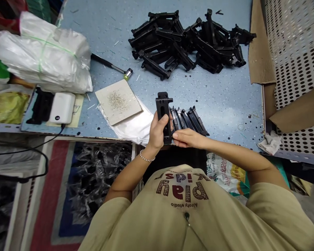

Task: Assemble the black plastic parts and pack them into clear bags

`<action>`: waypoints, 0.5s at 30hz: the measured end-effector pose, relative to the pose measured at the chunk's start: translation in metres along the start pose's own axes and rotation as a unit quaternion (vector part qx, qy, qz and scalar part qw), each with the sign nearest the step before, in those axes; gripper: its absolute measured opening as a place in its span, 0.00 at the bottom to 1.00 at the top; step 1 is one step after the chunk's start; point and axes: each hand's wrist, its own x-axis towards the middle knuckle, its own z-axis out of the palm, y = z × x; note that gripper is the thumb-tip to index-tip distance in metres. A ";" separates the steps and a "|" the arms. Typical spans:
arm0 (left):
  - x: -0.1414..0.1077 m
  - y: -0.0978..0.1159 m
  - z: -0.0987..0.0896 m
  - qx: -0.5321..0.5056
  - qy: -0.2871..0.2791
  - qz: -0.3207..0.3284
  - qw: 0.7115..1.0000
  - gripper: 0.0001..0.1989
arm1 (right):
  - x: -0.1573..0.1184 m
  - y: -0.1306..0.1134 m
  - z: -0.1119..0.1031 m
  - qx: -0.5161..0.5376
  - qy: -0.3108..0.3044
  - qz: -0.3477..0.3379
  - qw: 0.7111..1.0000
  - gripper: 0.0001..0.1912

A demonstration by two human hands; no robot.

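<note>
My left hand (157, 131) is closed around a long black plastic part (162, 101), held upright over the table's near edge. The part has a slot in its face and a small peg at its upper right. At its lower right edge, my right hand (186, 138) is closed with thumb and fingertips together against the part; whether anything small sits between them is hidden. Just beyond my right hand, several similar black parts (189, 119) lie side by side in a row.
A heap of black parts (167, 42) covers the table's far side. Left of my hands are a square board (119, 101) with debris, a mallet (112, 66), bundled plastic bags (49, 52) and a white device (62, 108). A perforated panel (298, 52) stands at right.
</note>
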 end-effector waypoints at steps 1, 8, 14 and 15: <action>0.002 0.001 -0.002 -0.011 -0.005 -0.037 0.999 0.19 | 0.000 -0.001 -0.004 -0.054 0.013 -0.025 0.998 0.32; 0.013 0.002 -0.006 -0.075 -0.027 -0.269 0.960 0.17 | 0.004 -0.020 -0.037 -0.450 0.038 -0.262 0.853 0.15; 0.012 -0.004 -0.001 -0.130 -0.063 -0.382 0.913 0.17 | 0.011 -0.023 -0.039 -0.381 0.007 -0.273 0.883 0.19; 0.009 -0.006 0.000 -0.129 -0.052 -0.356 0.924 0.17 | 0.011 -0.021 -0.034 -0.348 0.018 -0.251 0.903 0.20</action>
